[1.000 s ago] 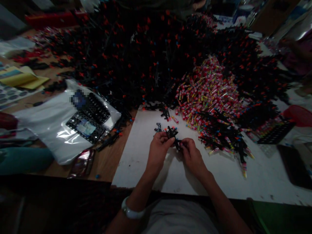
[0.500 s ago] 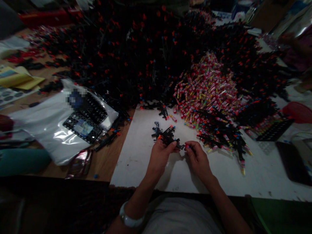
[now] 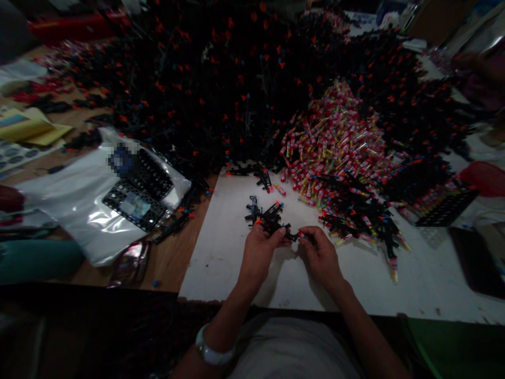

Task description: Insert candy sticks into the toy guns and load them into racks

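My left hand (image 3: 258, 252) is closed around a small black plastic toy gun (image 3: 276, 223) with an orange tip, held just above a white board (image 3: 236, 263). My right hand (image 3: 319, 252) is pinched at the toy's right end, fingers pressed on a small red piece (image 3: 300, 235) that I cannot name. Another black toy gun (image 3: 252, 209) lies on the board just beyond my left hand. A white band sits on my left wrist.
A huge heap of black toy guns with orange tips (image 3: 236, 84) fills the back. A pile of red and yellow wrapped candy tubes (image 3: 335, 142) lies to the right. Clear bags with black grid trays (image 3: 136, 197) rest left on the wooden table. A red basket (image 3: 483, 179) stands far right.
Both hands have stayed together on the toy gun, shifting slightly; the right hand's fingers have moved to the toy's right end. The view drifted a little.
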Tool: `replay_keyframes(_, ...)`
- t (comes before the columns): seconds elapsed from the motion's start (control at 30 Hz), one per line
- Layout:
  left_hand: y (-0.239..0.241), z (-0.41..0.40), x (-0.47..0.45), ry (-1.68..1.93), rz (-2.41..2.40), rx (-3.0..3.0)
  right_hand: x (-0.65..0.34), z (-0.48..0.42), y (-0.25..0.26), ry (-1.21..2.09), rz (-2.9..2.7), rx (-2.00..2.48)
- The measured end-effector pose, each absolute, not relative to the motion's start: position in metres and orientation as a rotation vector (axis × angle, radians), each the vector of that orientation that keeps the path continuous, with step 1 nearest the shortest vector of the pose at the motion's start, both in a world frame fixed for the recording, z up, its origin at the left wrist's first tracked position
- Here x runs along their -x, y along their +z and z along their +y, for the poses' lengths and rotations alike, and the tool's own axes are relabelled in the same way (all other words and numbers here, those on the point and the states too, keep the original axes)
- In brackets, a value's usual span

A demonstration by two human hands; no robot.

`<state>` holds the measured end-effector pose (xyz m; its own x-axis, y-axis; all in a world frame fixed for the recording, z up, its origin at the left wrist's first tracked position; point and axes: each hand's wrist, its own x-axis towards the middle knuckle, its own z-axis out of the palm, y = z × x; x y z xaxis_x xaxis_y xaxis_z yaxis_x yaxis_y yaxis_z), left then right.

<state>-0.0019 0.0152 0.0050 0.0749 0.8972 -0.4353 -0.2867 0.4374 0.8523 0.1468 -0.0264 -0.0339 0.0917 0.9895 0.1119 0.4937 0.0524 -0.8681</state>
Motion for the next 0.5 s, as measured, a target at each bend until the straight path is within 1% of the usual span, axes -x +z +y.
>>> replay_keyframes(0.17, 0.002, 0.013, -0.001, 1.013, 1.21, -0.627, -0.147, -0.029, -0.034, 0.701, -1.581, 1.454)
replay_keyframes(0.27, 0.001, 0.011, -0.004, 1.045, 1.198, -0.589, -0.144, -0.031, -0.037, 0.588, -1.623, 1.446)
replay_keyframes(0.37, 0.001, 0.007, -0.007, 1.07, 1.185, -0.592, -0.134, -0.033, -0.043, 0.479, -1.553, 1.494)
replay_keyframes(0.5, 0.002, 0.002, -0.009, 1.054, 1.196, -0.666, -0.126, -0.039, -0.047, 0.48, -1.465, 1.518)
